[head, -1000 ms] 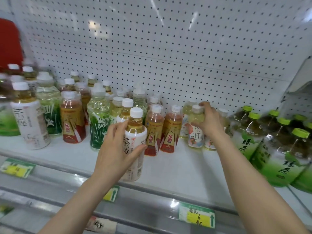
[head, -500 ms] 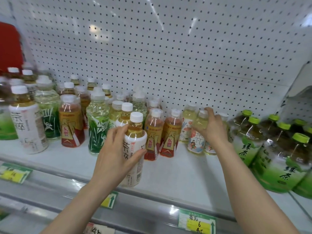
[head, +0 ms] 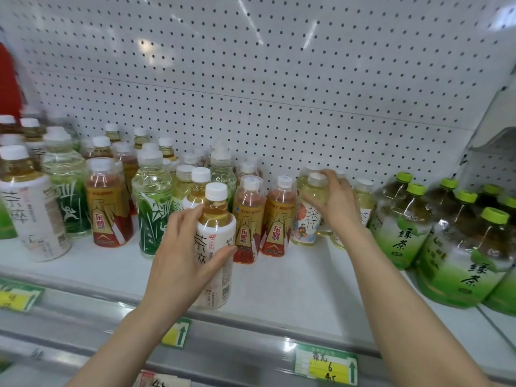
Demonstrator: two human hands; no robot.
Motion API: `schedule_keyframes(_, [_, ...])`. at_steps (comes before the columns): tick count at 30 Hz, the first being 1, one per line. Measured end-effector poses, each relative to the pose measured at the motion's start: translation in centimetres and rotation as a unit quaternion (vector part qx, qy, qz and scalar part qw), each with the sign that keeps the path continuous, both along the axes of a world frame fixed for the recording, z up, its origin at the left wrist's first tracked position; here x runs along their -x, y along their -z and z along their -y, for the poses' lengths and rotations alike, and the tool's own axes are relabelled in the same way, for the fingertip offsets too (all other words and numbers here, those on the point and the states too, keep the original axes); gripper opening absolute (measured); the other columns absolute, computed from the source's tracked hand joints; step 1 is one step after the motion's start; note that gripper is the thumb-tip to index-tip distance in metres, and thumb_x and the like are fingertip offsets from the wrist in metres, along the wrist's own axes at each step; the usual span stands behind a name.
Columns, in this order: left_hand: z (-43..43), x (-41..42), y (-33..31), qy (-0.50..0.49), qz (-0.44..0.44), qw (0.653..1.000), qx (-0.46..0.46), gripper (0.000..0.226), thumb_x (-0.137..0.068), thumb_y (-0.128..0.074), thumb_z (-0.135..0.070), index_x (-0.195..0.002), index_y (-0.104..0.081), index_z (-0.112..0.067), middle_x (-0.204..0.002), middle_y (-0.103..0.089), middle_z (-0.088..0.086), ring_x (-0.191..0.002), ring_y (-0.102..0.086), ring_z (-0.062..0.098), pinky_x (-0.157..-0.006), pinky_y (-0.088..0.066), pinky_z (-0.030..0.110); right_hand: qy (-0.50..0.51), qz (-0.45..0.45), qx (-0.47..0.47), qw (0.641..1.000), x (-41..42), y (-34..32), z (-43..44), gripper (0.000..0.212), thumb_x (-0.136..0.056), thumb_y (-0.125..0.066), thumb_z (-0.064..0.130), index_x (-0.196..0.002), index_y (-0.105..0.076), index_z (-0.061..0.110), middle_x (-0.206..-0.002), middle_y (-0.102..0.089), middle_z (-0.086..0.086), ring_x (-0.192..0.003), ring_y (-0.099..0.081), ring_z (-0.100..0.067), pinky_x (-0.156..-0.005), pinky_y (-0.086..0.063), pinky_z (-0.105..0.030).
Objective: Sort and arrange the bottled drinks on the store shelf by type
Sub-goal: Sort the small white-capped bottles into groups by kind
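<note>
My left hand point(head: 183, 259) grips a white-labelled tea bottle point(head: 216, 219) with a white cap, standing upright near the front of the white shelf point(head: 293, 277). My right hand point(head: 336, 205) is curled round a pale yellow tea bottle point(head: 308, 216) with a picture label, further back and to the right. Between the two bottles stand two orange-and-red labelled bottles point(head: 275, 219). Green-capped green tea bottles point(head: 402, 219) crowd the right side. Green-patterned clear bottles point(head: 152, 208) stand left of my left hand.
A white pegboard wall point(head: 279, 93) backs the shelf. More mixed bottles, among them a second white-labelled one point(head: 30, 213), fill the left side. Yellow price tags point(head: 326, 365) sit on the shelf's front rail. A slanted white panel point(head: 499, 129) rises at the right.
My right hand has slid its pale yellow bottle slightly left, closer to the orange bottles. My left hand keeps its grip on the white-labelled bottle in the same place.
</note>
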State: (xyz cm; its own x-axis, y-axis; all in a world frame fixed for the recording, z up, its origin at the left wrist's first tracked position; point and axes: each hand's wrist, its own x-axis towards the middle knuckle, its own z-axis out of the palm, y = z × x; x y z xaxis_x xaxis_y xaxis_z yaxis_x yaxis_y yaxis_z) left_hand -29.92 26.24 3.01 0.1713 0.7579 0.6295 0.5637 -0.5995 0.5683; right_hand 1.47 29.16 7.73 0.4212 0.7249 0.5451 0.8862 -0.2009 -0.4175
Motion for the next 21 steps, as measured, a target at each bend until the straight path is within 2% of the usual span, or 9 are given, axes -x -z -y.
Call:
schedule_keyframes(3, [0.0, -0.1, -0.1, 0.001, 0.0, 1.0, -0.001, 0.09, -0.067, -0.056, -0.068, -0.142, -0.035, -0.022, -0.136, -0.04, -0.001, -0.111, -0.043, 0.008, -0.089, -0.041, 0.029, 0.108, 0.045, -0.048, 0.992, -3.0, -1.1, 1.5, 0.061, -0.093, -0.057, 0.048, -0.141, -0.039, 0.014, -0.13, -0.053, -0.019, -0.122, -0.045, -0.036, -0.094, -0.042, -0.044])
schedule_keyframes(7, [-0.2, -0.2, 0.0, -0.002, -0.002, 1.0, 0.003, 0.089, -0.068, -0.058, -0.066, -0.142, -0.035, -0.021, -0.136, -0.04, 0.0, -0.116, -0.046, 0.015, -0.091, -0.04, 0.03, 0.143, 0.005, 0.087, 0.986, -5.1, -1.1, 1.8, 0.058, -0.095, -0.058, 0.038, -0.135, -0.032, 0.004, -0.12, -0.057, -0.026, -0.112, -0.054, -0.042, -0.077, -0.042, -0.041])
schedule_keyframes(9, [-0.2, -0.3, 0.1, -0.003, -0.002, 1.0, 0.006, 0.09, -0.068, -0.058, -0.065, -0.142, -0.035, -0.021, -0.136, -0.039, 0.001, -0.119, -0.047, 0.018, -0.091, -0.04, 0.032, 0.14, 0.005, 0.094, 0.986, -4.9, -1.2, 1.8, 0.055, -0.095, -0.059, 0.034, -0.133, -0.032, 0.005, -0.118, -0.058, -0.025, -0.108, -0.057, -0.043, -0.075, -0.04, -0.04])
schedule_keyframes(11, [-0.3, -0.3, 0.1, -0.003, -0.004, 1.0, 0.006, 0.09, -0.068, -0.057, -0.067, -0.142, -0.035, -0.021, -0.136, -0.04, 0.001, -0.119, -0.047, 0.018, -0.091, -0.039, 0.031, 0.134, -0.017, 0.089, 0.987, -4.3, -1.4, 2.0, 0.057, -0.095, -0.059, 0.033, -0.136, -0.032, 0.006, -0.122, -0.057, -0.023, -0.112, -0.055, -0.043, -0.076, -0.038, -0.041])
schedule_keyframes(15, [-0.2, -0.1, 0.1, 0.002, 0.002, 1.0, 0.007, 0.088, -0.069, -0.06, -0.064, -0.142, -0.035, -0.021, -0.134, -0.039, 0.0, -0.113, -0.043, 0.01, -0.091, -0.038, 0.029, 0.088, -0.048, 0.058, 0.993, -2.9, -0.2, 1.4, 0.065, -0.092, -0.062, 0.039, -0.142, -0.031, 0.012, -0.129, -0.054, -0.02, -0.119, -0.051, -0.042, -0.091, -0.044, -0.048])
schedule_keyframes(18, [-0.2, 0.1, 0.1, 0.001, 0.005, 1.0, 0.007, 0.083, -0.072, -0.069, -0.056, -0.141, -0.035, -0.024, -0.132, -0.039, -0.003, -0.115, -0.045, 0.011, -0.093, -0.04, 0.028, 0.06, -0.067, 0.031, 0.995, -2.4, 0.4, 0.6, 0.066, -0.093, -0.062, 0.041, -0.144, -0.03, 0.015, -0.131, -0.05, -0.022, -0.119, -0.05, -0.043, -0.094, -0.043, -0.049])
schedule_keyframes(21, [0.0, -0.2, -0.1, 0.011, 0.011, 1.0, 0.008, 0.082, -0.073, -0.07, -0.056, -0.141, -0.035, -0.027, -0.131, -0.038, -0.007, -0.116, -0.045, 0.009, -0.094, -0.042, 0.027, 0.058, -0.093, 0.025, 0.994, -2.6, 0.4, 0.7, 0.066, -0.093, -0.06, 0.042, -0.145, -0.028, 0.019, -0.137, -0.046, -0.022, -0.124, -0.046, -0.043, -0.096, -0.041, -0.054])
